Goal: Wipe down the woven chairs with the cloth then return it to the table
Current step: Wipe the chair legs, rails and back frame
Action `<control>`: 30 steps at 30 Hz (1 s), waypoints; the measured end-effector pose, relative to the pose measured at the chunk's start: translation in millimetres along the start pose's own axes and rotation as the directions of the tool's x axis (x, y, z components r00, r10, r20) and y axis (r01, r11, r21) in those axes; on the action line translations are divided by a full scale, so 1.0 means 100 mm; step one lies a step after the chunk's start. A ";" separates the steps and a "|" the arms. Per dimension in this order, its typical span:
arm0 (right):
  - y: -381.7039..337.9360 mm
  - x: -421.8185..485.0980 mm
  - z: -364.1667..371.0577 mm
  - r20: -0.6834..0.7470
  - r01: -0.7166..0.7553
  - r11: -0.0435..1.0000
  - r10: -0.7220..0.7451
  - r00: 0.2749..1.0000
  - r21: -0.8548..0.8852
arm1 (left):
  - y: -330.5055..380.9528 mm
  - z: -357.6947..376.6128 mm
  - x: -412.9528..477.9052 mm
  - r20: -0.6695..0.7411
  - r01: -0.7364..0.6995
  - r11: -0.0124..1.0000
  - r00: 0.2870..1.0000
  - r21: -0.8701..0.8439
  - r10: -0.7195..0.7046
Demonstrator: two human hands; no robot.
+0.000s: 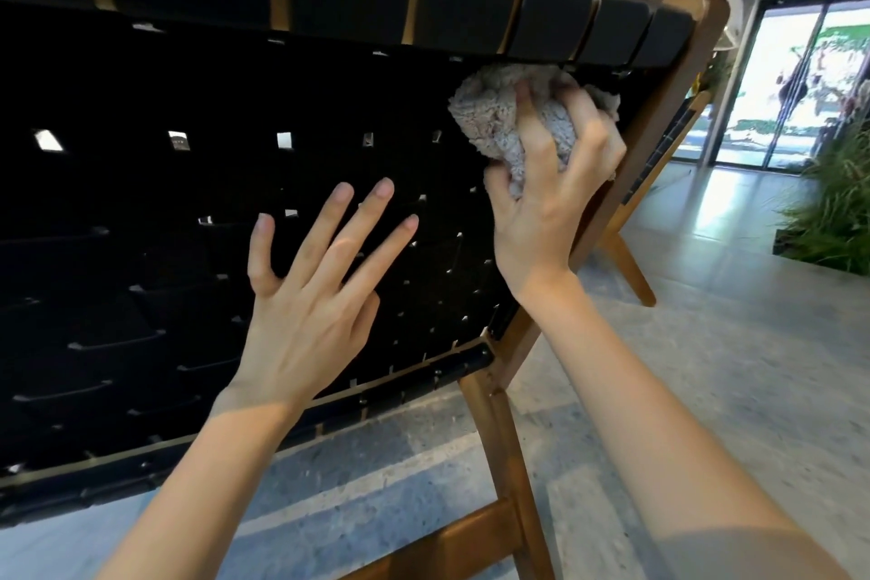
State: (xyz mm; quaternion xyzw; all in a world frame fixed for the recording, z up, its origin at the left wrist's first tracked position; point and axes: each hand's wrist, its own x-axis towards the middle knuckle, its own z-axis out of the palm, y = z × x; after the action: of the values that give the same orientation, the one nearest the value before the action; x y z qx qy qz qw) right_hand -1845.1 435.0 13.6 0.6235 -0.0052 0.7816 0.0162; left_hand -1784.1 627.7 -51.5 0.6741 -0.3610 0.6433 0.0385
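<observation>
Head view: nearest, the left hand point(310, 297) is laid against the black webbing of the woven chair point(141, 184), its fingers point(328, 221) straight and spread, with nothing held. It is judged to be placed there to steady the backrest against the push of wiping. Just beyond, to the right, the cloth point(494, 118) is bunched in the right hand point(551, 212), whose fingers point(532, 127) are curled over it. The cloth is pressed onto the weave directly under the top rail point(471, 9), beside the wooden upright point(682, 61) (a corner where dust would be expected to gather). Wiping is taken to be under way and the return not yet begun; no counter is seen. Farther off, a second chair point(668, 141), tall grasses point(838, 212) and a glass door point(795, 85) are seen.
</observation>
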 end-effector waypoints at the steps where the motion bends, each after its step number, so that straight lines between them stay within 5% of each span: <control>1: -0.01 -0.04 0.00 0.004 0.005 1.000 -0.005 1.000 0.007 | 0.00 0.01 -0.02 0.000 0.002 1.000 1.000 0.008 -0.002; 8: -0.01 -0.66 0.01 0.151 -0.021 0.999 0.014 0.988 0.045 | -0.01 0.06 -0.19 0.038 0.030 0.999 0.999 0.011 -0.031; 10: -0.01 -1.02 -0.02 0.272 0.068 0.998 -0.068 0.960 0.010 | -0.02 0.06 -0.23 0.044 0.022 1.000 0.999 0.017 -0.023; 15: 0.08 -1.91 -0.12 0.689 0.105 0.992 -0.025 0.724 -0.073 | -0.03 0.08 -0.31 0.065 0.002 1.000 0.998 0.010 -0.003; 17: 0.06 -2.00 -0.17 0.727 0.092 0.996 -0.048 0.685 -0.020 | -0.03 0.08 -0.33 0.082 -0.002 1.000 0.997 0.004 0.002; 24: 0.04 -1.67 -0.50 0.641 0.132 0.982 -0.190 0.743 0.138 | -0.01 0.02 -0.24 -0.041 0.071 0.994 0.996 -0.088 -0.075; 27: -0.03 -1.17 -0.62 0.413 0.131 0.983 -0.173 0.894 0.128 | -0.03 -0.01 -0.03 -0.121 0.148 0.986 0.980 -0.080 -0.157; 30: -0.14 -0.56 -0.49 0.173 0.176 0.980 -0.190 0.966 0.096 | -0.06 -0.04 0.10 -0.152 0.187 0.981 0.970 -0.040 -0.191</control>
State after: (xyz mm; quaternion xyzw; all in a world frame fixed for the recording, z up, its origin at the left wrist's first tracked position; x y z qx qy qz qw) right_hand -1879.7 449.5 -52.5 0.6900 0.0823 0.7164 0.0628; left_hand -1785.0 629.2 -39.3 0.6528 -0.2989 0.6826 0.1361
